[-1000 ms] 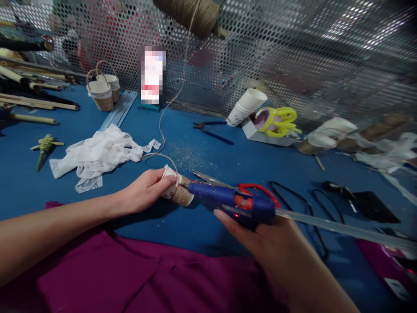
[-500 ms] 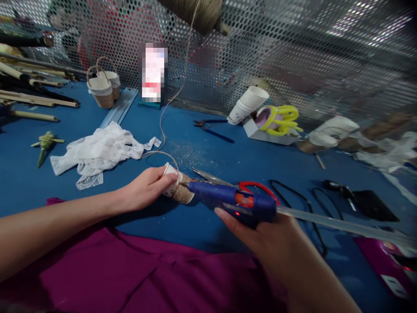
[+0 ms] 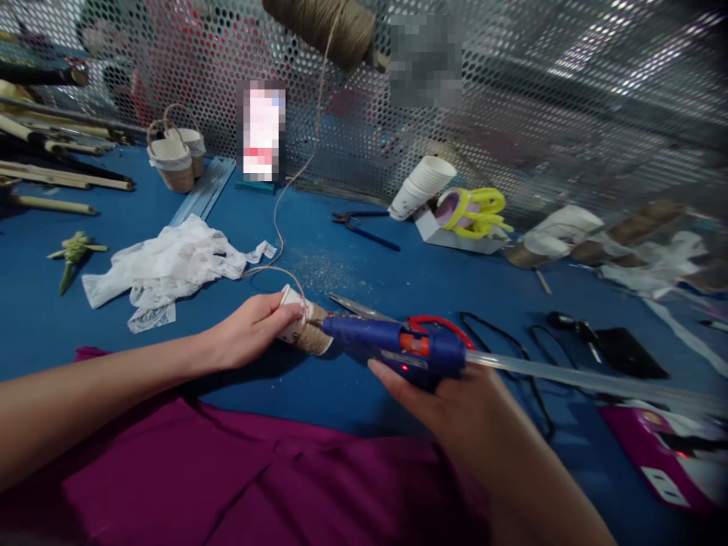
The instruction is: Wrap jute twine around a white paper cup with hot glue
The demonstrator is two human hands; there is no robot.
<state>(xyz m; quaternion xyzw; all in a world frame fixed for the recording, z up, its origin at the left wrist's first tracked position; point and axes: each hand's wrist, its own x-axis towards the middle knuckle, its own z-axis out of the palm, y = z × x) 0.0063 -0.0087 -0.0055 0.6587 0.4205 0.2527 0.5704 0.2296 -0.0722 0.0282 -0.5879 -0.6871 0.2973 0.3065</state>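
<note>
My left hand (image 3: 255,324) is closed around a small paper cup (image 3: 314,337), tilted on its side and partly wrapped in brown twine. From the cup the loose twine (image 3: 277,216) runs up to a big spool (image 3: 327,30) at the top. My right hand (image 3: 437,402) grips a blue hot glue gun (image 3: 392,345) with a small red light lit. Its nozzle meets the cup's side near my left thumb. A long clear glue stick (image 3: 528,368) sticks out of the gun's back. Behind the gun lie scissors with red handles (image 3: 440,326), partly hidden.
White lace (image 3: 176,258) lies left of the cup. Two twine-wrapped cups with handles (image 3: 174,163) stand at the back left. Pliers (image 3: 372,236), stacked paper cups (image 3: 421,186) and a box with yellow-handled scissors (image 3: 466,235) are behind. A black cord (image 3: 500,341) lies right.
The whole view has shifted slightly, so things on the table appear a little further left. Both hands keep their holds, and the nozzle stays at the cup's side.
</note>
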